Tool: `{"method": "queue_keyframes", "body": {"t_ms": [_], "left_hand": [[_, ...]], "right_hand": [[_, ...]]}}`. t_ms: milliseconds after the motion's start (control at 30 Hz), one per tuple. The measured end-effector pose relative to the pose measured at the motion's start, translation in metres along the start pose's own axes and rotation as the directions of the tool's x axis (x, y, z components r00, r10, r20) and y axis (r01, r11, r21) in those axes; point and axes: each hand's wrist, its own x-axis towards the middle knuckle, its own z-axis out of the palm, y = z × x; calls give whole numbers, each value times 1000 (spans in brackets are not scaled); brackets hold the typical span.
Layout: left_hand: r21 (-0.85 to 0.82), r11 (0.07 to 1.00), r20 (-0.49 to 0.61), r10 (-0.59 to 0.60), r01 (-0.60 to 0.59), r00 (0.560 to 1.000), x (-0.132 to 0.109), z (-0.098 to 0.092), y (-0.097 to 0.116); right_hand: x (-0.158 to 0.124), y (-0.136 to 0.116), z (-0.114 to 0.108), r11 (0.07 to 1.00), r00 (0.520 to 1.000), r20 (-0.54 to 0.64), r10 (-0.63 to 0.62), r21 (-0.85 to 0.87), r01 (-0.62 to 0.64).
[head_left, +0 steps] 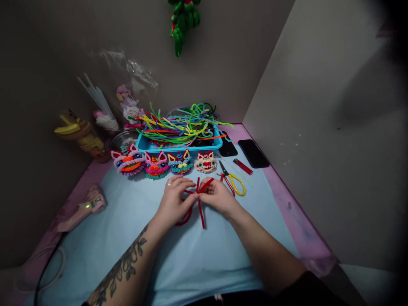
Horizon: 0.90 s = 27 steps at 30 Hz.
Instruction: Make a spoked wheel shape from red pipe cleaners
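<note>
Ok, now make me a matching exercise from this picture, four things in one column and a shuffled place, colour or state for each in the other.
Things
1. tray
2. scissors
3. pink tool
4. red strands

Descriptions
A. showing a green light
B. held in left hand and right hand
C. partly yellow, partly red
D. heaped with mixed strands

Pairs: 1-D, 2-C, 3-A, 4-B

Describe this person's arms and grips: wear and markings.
The left grip wears a thin, shiny ring. A dark, leafy tattoo runs along the left forearm. No ring shows on the right grip; a black fabric sleeve sits above the right forearm.
</note>
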Motion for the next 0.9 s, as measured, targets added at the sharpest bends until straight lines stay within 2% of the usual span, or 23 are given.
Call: {"method": "queue_keyframes", "body": {"t_ms": [100, 167, 367, 500, 667, 800, 867, 900], "left_hand": [[49, 998, 134, -53, 47, 990, -1, 1, 4], [67, 995, 186, -88, 77, 979, -1, 0, 5], [50, 996, 234, -88, 79, 968, -2, -2, 7], [-24, 994, 258, -93, 103, 962, -5, 0, 7], [-53, 978, 304, -178, 204, 936, -6, 2, 2], [-133, 960, 307, -196, 246, 931, -4, 2, -2], [-221, 933, 224, -235, 284, 946, -2, 1, -1], [-269, 914, 141, -273, 302, 952, -1, 0, 0]], "right_hand": [[0, 3, 0, 1000, 999, 29, -18, -12, 18], [-1, 4, -2, 999, 999, 53, -12, -49, 14], [-4, 3, -6, 981, 995, 97, -31, -188, 49], [-6, -1, -6, 956, 996, 86, -25, -289, 49], [-7, -1, -6, 953, 996, 88, -33, -299, 58], [-7, 1, -8, 956, 994, 106, -18, -288, 48], [-6, 0, -9, 969, 996, 86, -25, -244, 45], [-5, -2, -9, 978, 998, 55, -34, -201, 45]]}}
